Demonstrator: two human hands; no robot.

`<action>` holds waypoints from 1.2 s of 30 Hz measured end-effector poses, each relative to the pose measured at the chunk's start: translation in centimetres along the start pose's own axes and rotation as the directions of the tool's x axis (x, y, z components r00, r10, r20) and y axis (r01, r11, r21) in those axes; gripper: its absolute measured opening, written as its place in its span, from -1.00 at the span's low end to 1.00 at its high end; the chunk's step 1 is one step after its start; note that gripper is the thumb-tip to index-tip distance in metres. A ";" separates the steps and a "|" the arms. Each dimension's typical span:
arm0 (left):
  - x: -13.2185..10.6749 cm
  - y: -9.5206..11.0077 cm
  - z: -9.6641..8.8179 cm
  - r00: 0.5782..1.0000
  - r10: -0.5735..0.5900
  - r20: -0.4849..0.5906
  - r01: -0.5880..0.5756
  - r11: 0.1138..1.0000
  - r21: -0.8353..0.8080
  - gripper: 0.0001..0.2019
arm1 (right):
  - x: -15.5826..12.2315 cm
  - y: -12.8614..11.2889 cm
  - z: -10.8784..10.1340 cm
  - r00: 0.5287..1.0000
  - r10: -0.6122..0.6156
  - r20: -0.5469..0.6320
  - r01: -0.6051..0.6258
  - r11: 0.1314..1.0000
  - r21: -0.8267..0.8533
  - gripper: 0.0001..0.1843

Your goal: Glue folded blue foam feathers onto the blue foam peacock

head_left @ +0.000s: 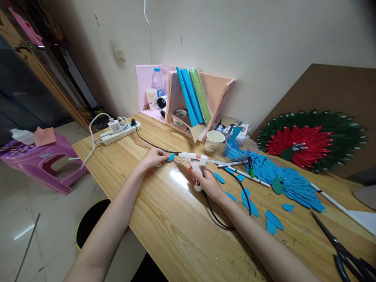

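Note:
My right hand (pixel 206 180) is wrapped round the grip of a white hot glue gun (pixel 194 159), whose nozzle points left. Its black cord loops over the table. Between the thumb and fingers of my left hand (pixel 154 158) is a small blue petal (pixel 171 158), held just off the nozzle tip; whether the two touch I cannot tell. Loose blue petals (pixel 249 206) lie to the right of my right hand. Beyond them rests a large blue paper flower (pixel 286 182) with a green centre piece.
Black scissors (pixel 337 246) lie at the right. A power strip (pixel 119 134) sits at the left edge. Behind stand a paper cup (pixel 214 141), a clear tub (pixel 254 145) of blue pieces and rolled paper (pixel 190 98). A red and green flower (pixel 299 143) leans at the back right.

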State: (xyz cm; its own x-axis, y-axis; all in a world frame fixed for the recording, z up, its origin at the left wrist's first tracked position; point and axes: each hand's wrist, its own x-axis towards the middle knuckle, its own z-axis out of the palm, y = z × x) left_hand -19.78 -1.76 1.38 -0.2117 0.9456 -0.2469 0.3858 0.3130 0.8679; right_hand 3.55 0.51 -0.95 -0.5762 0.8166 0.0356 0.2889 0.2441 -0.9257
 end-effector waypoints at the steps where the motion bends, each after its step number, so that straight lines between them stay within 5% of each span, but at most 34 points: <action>1: 0.0 0.1 0.0 1.000 0.000 0.004 -0.001 1.000 0.003 -0.70 | 0.0 0.0 0.0 1.000 -0.003 0.015 0.003 1.000 0.005 -0.62; 36: 0.1 -0.2 0.0 0.998 0.036 0.055 -0.036 0.999 -0.003 -0.66 | 0.3 0.5 0.2 1.000 0.018 0.001 -0.018 1.000 -0.015 -0.67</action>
State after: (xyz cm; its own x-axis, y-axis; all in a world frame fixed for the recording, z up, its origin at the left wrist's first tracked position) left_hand -19.92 -1.77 1.17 -0.1475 0.9598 -0.2387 0.3910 0.2782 0.8773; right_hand 3.34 0.78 -1.53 -0.5719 0.8201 0.0183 0.3103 0.2369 -0.9206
